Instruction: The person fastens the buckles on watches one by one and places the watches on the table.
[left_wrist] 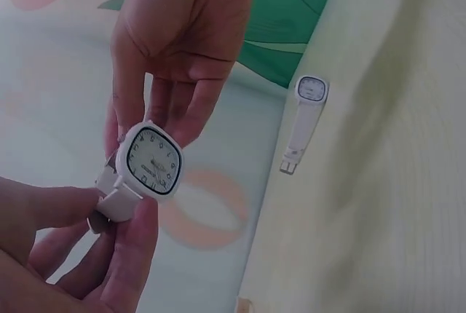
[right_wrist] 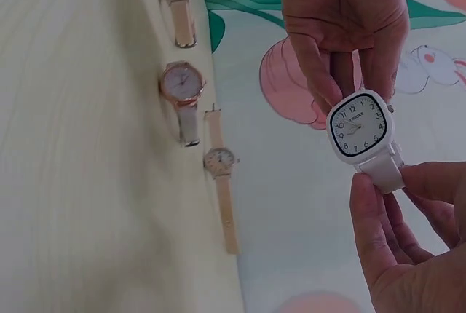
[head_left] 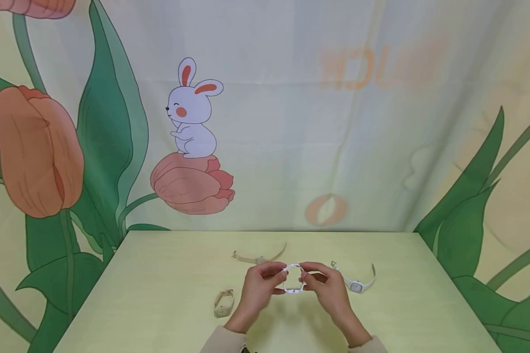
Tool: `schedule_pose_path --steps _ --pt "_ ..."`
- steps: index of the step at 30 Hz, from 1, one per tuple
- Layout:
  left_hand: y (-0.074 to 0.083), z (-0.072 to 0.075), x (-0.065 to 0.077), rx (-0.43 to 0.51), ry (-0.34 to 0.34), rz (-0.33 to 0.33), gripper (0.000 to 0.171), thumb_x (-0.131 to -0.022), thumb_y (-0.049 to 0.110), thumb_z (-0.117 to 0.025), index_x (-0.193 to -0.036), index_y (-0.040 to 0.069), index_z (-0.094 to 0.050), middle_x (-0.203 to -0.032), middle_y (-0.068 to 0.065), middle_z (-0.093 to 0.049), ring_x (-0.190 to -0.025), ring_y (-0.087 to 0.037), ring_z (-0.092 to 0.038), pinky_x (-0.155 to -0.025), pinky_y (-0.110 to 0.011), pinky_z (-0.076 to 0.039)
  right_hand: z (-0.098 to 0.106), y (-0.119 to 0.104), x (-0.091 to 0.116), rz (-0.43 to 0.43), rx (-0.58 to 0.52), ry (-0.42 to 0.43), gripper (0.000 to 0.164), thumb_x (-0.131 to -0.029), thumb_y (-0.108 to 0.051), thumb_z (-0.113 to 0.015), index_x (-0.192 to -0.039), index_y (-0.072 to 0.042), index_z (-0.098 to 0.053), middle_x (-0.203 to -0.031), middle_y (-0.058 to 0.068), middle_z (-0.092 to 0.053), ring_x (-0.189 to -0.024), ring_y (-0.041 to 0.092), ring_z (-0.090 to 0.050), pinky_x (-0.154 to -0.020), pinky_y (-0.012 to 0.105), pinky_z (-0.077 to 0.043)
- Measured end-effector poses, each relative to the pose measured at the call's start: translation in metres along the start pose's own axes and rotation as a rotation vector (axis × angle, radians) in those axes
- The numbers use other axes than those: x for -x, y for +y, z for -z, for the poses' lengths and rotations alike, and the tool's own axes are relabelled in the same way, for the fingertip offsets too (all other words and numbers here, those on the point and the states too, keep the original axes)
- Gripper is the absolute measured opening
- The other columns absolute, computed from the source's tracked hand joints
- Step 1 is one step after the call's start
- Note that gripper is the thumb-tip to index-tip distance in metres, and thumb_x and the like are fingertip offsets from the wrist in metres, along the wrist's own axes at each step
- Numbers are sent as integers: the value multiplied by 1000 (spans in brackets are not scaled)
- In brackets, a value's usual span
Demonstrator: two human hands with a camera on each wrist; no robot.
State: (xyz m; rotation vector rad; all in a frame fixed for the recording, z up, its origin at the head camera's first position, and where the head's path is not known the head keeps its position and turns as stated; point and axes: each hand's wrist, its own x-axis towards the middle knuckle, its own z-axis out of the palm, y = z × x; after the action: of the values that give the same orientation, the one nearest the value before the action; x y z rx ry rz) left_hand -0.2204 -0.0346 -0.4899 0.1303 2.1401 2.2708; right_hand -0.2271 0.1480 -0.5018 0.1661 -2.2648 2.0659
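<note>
A white wristwatch (head_left: 294, 290) with a rounded-square case is held up above the table between both hands, its strap forming a loop. My left hand (head_left: 257, 290) pinches one side of it with thumb and fingers, and my right hand (head_left: 332, 288) pinches the opposite side. In the left wrist view the watch's dial (left_wrist: 153, 160) shows black numerals inside a dark ring. From the right wrist view, the thumb and fingers of my right hand (right_wrist: 415, 233) grip the white strap (right_wrist: 384, 172) just below the case.
Another white watch (head_left: 356, 286) lies right of my right hand. A beige-strapped watch (head_left: 259, 260) is stretched out behind my left hand, and a looped one (head_left: 223, 311) sits to its left. The right wrist view also shows a rose-gold watch (right_wrist: 182, 84). A printed curtain (head_left: 274, 147) hangs behind the table.
</note>
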Motion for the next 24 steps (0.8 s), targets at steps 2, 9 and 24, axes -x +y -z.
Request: schedule_pose_path --steps 2,9,24 --pt "-5 -3 -4 -2 15 7 23 -90 5 -70 -111 -4 -70 -101 -24 -71 -81 -12 -66 -67 -36 -62 2 6 -3 -15 -2 5 20 -88 1 -69 -108 -3 -73 -94 11 -72 -79 11 -70 -71 31 -61" --pt "-27 -15 -17 -20 61 28 23 -89 2 -68 -110 -6 -69 -97 -18 -72 -80 -13 -67 -67 -38 -62 5 20 -14 -85 46 41 21 -88 1 -67 -109 -3 -73 -96 13 -72 -82 15 -70 -70 30 -61" --pt "-56 -42 -27 -115 206 106 27 -82 -6 -59 -106 -6 -71 -103 -22 -72 -86 -25 -71 -60 -25 -59 10 57 -31 -170 197 71 27 -87 3 -66 -112 -1 -72 -107 20 -68 -86 20 -70 -67 29 -61"
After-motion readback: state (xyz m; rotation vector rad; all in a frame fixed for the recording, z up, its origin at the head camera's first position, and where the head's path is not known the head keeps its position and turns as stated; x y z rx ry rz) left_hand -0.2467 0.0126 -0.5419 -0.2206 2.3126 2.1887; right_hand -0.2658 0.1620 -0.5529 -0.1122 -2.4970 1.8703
